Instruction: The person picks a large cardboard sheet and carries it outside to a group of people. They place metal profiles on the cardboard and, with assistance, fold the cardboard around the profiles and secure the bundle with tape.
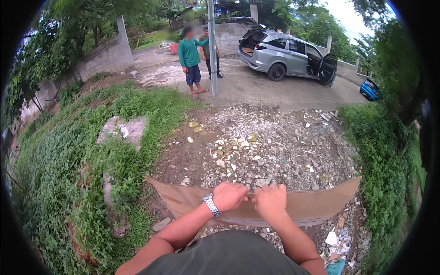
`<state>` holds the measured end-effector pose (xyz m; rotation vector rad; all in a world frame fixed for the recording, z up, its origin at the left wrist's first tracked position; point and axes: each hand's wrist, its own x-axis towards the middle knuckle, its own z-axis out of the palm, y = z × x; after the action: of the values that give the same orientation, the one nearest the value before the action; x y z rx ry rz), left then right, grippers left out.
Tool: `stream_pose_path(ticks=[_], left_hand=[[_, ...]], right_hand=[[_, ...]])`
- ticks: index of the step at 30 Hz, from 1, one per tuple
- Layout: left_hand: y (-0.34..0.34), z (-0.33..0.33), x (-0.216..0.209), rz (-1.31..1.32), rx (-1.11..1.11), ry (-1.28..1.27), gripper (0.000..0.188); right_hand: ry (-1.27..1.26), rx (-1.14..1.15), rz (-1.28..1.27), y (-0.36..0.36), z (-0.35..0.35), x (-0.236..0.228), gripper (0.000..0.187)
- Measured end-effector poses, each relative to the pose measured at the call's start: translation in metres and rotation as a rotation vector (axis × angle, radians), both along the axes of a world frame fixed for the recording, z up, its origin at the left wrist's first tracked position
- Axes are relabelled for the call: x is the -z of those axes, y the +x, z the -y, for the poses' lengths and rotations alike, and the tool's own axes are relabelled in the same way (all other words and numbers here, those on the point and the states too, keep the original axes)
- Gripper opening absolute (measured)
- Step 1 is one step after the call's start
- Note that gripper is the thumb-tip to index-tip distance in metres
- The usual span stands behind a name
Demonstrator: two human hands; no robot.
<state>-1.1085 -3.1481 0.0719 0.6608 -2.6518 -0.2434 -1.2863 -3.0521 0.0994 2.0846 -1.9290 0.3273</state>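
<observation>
A long brown flat sheet [316,207], looking like cardboard or thin board, spans the view in front of my body, its long edge upward. My left hand [229,195], with a metal watch [211,205] on the wrist, is curled over the top edge near the middle. Right beside it, my right hand [270,200] grips the same edge, fingers bent over the far side. The hands nearly touch. Both thumbs lie close to the edge, and the fingertips beyond it are hidden.
Rubble and gravel [275,151] cover the ground ahead. Green plants grow on the left [64,169] and right [385,156]. Two people stand by a metal pole [212,50], one in a green shirt [189,54]. A silver car [288,52] has its tailgate and a door open; a blue vehicle [369,90] is farther right.
</observation>
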Motion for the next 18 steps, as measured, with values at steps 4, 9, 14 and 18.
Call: stream_pose_path(ticks=[4, 9, 14, 18], left_hand=[[-0.039, 0.088, -0.016, -0.192, -0.296, -0.239, 0.009], [-0.061, 0.242, -0.024, -0.337, -0.354, -0.278, 0.020], [-0.083, 0.402, -0.002, -0.455, -0.344, -0.334, 0.039], [-0.106, 0.526, 0.005, -0.511, -0.334, -0.341, 0.041]], right_hand=[[0.010, -0.029, 0.040, -0.034, 0.120, -0.013, 0.022], [-0.058, -0.128, 0.071, -0.055, 0.271, -0.032, 0.021], [-0.034, -0.161, 0.049, -0.068, 0.411, -0.028, 0.019], [-0.026, -0.110, 0.057, -0.077, 0.529, -0.026, 0.018]])
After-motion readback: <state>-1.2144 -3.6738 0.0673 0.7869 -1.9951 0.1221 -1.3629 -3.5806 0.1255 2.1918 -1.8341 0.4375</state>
